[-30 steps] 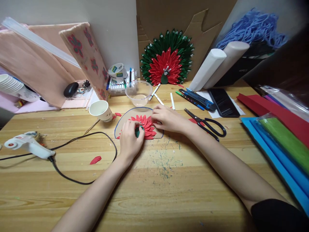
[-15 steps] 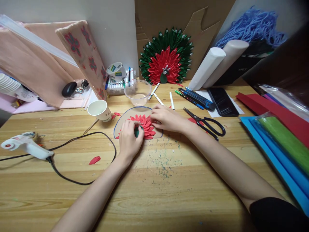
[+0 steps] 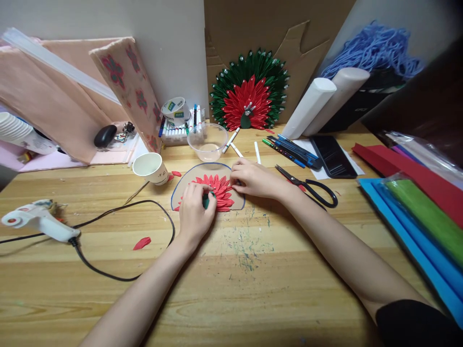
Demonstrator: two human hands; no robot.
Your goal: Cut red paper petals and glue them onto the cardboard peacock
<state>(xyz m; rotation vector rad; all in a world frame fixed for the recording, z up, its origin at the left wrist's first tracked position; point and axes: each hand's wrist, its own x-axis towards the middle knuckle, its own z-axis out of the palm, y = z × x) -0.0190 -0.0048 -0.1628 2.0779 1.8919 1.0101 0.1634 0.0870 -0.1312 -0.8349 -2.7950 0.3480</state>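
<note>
A half-round cardboard piece (image 3: 237,200) with a blue-marked edge lies on the table, layered with red crepe-paper petals (image 3: 221,184). At its middle sits a small dark green piece (image 3: 206,200), partly covered by my left hand (image 3: 195,205). The thumb and forefinger of that hand curve around the green piece while the palm rests over the petals' left side. On the right side, my right hand (image 3: 249,178) is closed in a pinch on the tip of a red petal. Its other fingers are curled, and the exact fingertip contact is small and partly hidden.
A white glue gun (image 3: 41,221) with a looping black cord lies left, near a loose petal (image 3: 142,243). A paper cup (image 3: 149,168) and clear bowl (image 3: 207,142) stand behind. Scissors (image 3: 307,185) and a phone (image 3: 333,156) lie right; a finished petal peacock (image 3: 249,91) leans behind.
My right hand has shifted slightly right, away from the petal cluster, and a petal tip now shows at its fingers. My left hand stays on the green piece. The view has tilted slightly.
</note>
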